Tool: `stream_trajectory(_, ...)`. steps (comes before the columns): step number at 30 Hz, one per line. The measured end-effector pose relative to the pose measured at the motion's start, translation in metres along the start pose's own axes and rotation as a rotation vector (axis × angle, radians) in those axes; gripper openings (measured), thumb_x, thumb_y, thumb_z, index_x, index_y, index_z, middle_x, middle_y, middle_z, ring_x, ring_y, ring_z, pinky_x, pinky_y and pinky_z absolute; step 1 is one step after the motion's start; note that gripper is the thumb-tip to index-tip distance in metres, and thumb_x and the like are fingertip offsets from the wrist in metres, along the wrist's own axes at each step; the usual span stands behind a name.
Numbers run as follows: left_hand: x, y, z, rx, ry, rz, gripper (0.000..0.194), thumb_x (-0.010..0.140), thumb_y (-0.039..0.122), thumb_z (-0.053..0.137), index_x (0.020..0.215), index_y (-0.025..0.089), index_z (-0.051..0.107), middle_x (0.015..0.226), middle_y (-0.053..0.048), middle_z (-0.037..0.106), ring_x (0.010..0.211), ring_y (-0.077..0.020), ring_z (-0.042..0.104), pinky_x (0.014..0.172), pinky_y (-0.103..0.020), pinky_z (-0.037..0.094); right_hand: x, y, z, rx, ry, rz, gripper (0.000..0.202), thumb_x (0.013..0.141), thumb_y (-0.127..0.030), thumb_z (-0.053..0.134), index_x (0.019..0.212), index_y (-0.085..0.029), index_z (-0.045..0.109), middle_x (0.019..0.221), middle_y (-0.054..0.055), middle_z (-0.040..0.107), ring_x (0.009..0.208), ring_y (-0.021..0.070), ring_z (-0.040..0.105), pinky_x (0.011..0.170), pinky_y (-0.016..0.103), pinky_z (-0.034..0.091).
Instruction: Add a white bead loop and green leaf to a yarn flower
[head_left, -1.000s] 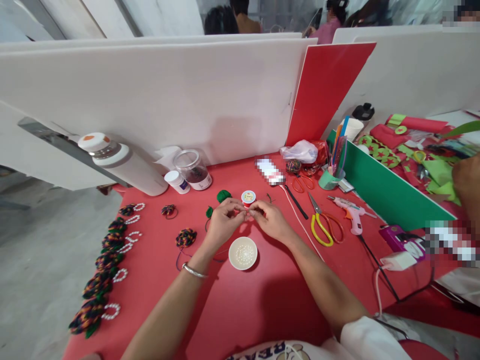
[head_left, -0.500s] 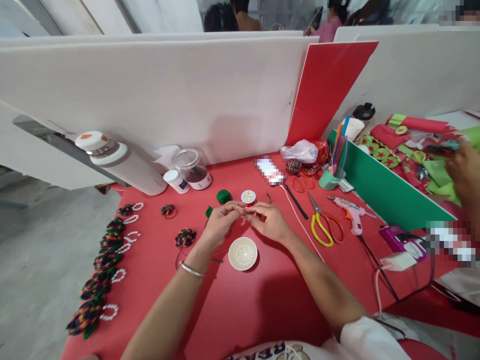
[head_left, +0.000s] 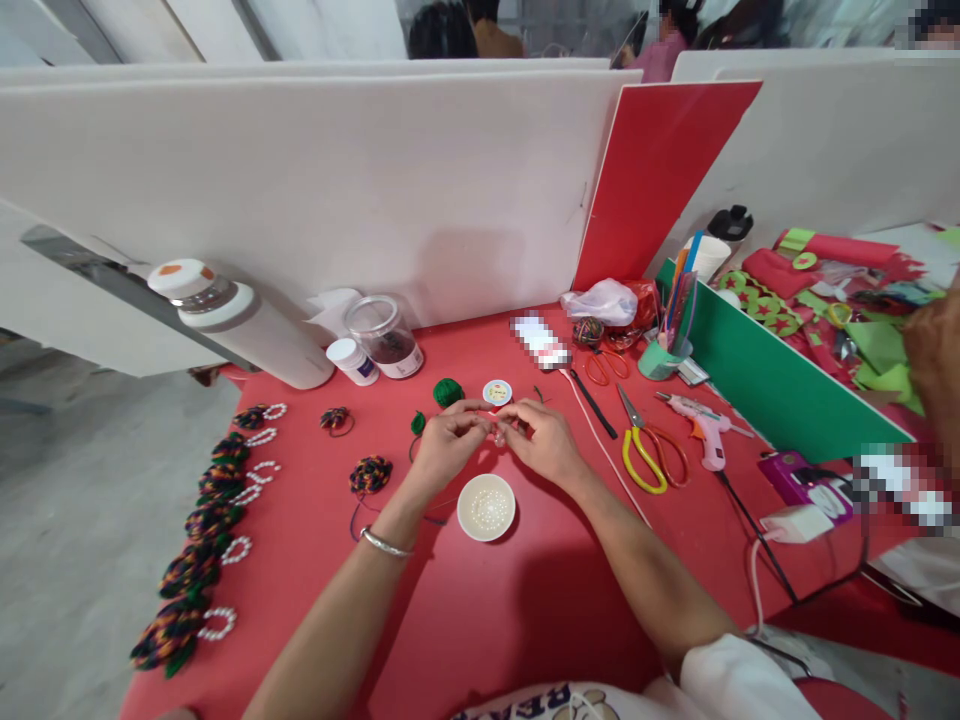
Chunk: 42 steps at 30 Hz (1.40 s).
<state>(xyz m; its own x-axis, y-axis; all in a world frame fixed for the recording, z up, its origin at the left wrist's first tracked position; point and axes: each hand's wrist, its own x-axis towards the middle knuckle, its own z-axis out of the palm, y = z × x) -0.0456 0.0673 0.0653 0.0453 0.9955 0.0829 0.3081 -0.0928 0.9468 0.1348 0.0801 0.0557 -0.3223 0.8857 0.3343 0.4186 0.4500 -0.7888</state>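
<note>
My left hand [head_left: 442, 445] and my right hand [head_left: 541, 440] meet fingertip to fingertip over the red table [head_left: 525, 600], pinching something tiny between them, perhaps a bead on thin thread; it is too small to make out. Just below them stands a small white bowl [head_left: 486, 506] of white pearl beads. Right behind the fingers sits a small red spool [head_left: 496, 393] with a white label, and a ball of green yarn [head_left: 448, 391]. A silver bangle is on my left wrist.
Finished yarn flowers with pearl loops [head_left: 214, 520] line the table's left edge. A white flask [head_left: 240, 325], a clear jar [head_left: 384, 338] and a small pot stand at the back. Yellow scissors [head_left: 643, 452], a glue gun [head_left: 699, 425] and cables lie right. Another person's hand [head_left: 934, 350] works beyond the green divider [head_left: 765, 385].
My hands stay together at the same spot, the fingers shifting slightly on the small piece. The other person's hand at the right has moved over the felt pieces.
</note>
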Motion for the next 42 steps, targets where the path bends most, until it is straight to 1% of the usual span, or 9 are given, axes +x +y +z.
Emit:
stream_trajectory(7, 0.001, -0.003, -0.001, 0.048, 0.008, 0.028, 0.024, 0.08, 0.028, 0.059, 0.062, 0.019, 0.072, 0.107, -0.01, 0.072, 0.1, -0.0221, 0.066, 0.081, -0.031, 0.053, -0.001, 0.0, 0.0, -0.065, -0.052, -0.053, 0.017, 0.092, -0.026, 0.063, 0.102, -0.025, 0.077, 0.101, 0.006, 0.076, 0.084, 0.017, 0.068, 0.078, 0.028, 0.05)
stream_trajectory(14, -0.004, 0.002, 0.0, 0.225, 0.022, 0.138, 0.024, 0.087, 0.028, 0.059, 0.071, 0.02, 0.075, 0.108, -0.009, 0.071, 0.086, -0.0178, 0.066, 0.066, -0.026, 0.048, 0.0, 0.001, -0.002, -0.153, -0.056, -0.042, 0.013, 0.09, -0.022, 0.063, 0.091, -0.023, 0.076, 0.089, 0.005, 0.074, 0.076, 0.0162, 0.066, 0.072, 0.027, 0.046)
stream_trajectory(17, -0.005, 0.001, -0.003, 0.299, 0.001, 0.137, 0.023, 0.088, 0.03, 0.059, 0.077, 0.021, 0.076, 0.088, -0.006, 0.073, 0.074, -0.0155, 0.063, 0.065, -0.025, 0.045, 0.0, 0.001, -0.004, -0.136, -0.043, -0.024, 0.012, 0.089, -0.02, 0.062, 0.089, -0.023, 0.074, 0.087, 0.004, 0.072, 0.075, 0.0152, 0.064, 0.071, 0.026, 0.045)
stream_trajectory(20, -0.006, -0.004, -0.005, 0.347, -0.007, 0.073, 0.024, 0.087, 0.035, 0.06, 0.077, 0.02, 0.075, 0.067, -0.001, 0.068, 0.058, -0.0125, 0.054, 0.056, -0.023, 0.038, 0.002, 0.001, -0.008, -0.115, -0.021, -0.012, 0.011, 0.089, -0.021, 0.061, 0.088, -0.023, 0.072, 0.084, 0.003, 0.07, 0.072, 0.0146, 0.062, 0.071, 0.025, 0.045)
stream_trajectory(25, -0.005, -0.011, -0.005, 0.215, -0.02, -0.004, 0.023, 0.082, 0.035, 0.061, 0.076, 0.018, 0.075, 0.058, 0.002, 0.061, 0.05, -0.0109, 0.047, 0.049, -0.022, 0.034, 0.003, 0.003, -0.011, -0.104, -0.001, -0.014, 0.011, 0.088, -0.02, 0.059, 0.086, -0.023, 0.07, 0.079, 0.002, 0.066, 0.069, 0.0146, 0.058, 0.073, 0.026, 0.046)
stream_trajectory(28, -0.005, -0.007, -0.003, 0.129, -0.015, -0.061, 0.026, 0.082, 0.039, 0.061, 0.076, 0.017, 0.075, 0.049, 0.004, 0.049, 0.043, -0.0089, 0.037, 0.043, -0.022, 0.028, 0.003, 0.004, -0.011, -0.108, 0.011, -0.032, 0.011, 0.087, -0.018, 0.059, 0.085, -0.022, 0.069, 0.079, 0.002, 0.066, 0.067, 0.0145, 0.057, 0.07, 0.026, 0.045)
stream_trajectory(31, -0.005, -0.002, -0.002, 0.089, 0.014, -0.088, 0.027, 0.081, 0.04, 0.063, 0.076, 0.017, 0.075, 0.048, 0.005, 0.044, 0.043, -0.0079, 0.033, 0.041, -0.022, 0.024, 0.003, 0.003, -0.012, -0.098, 0.02, -0.032, 0.011, 0.086, -0.018, 0.058, 0.084, -0.022, 0.068, 0.08, 0.002, 0.066, 0.066, 0.0142, 0.057, 0.069, 0.026, 0.045)
stream_trajectory(37, -0.006, -0.001, -0.003, 0.049, 0.016, -0.108, 0.026, 0.079, 0.04, 0.064, 0.075, 0.016, 0.075, 0.049, 0.004, 0.047, 0.044, -0.008, 0.035, 0.041, -0.022, 0.024, 0.003, 0.0, -0.013, -0.061, 0.028, -0.008, 0.009, 0.086, -0.018, 0.059, 0.083, -0.022, 0.067, 0.079, 0.002, 0.065, 0.066, 0.014, 0.057, 0.066, 0.026, 0.045)
stream_trajectory(42, -0.006, 0.001, -0.002, -0.002, -0.014, -0.1, 0.028, 0.078, 0.041, 0.064, 0.077, 0.015, 0.076, 0.052, 0.002, 0.055, 0.046, -0.0084, 0.039, 0.044, -0.021, 0.029, 0.004, -0.006, -0.013, 0.105, -0.009, 0.006, 0.011, 0.091, -0.026, 0.057, 0.086, -0.021, 0.065, 0.083, 0.003, 0.068, 0.075, 0.0153, 0.062, 0.066, 0.025, 0.046)
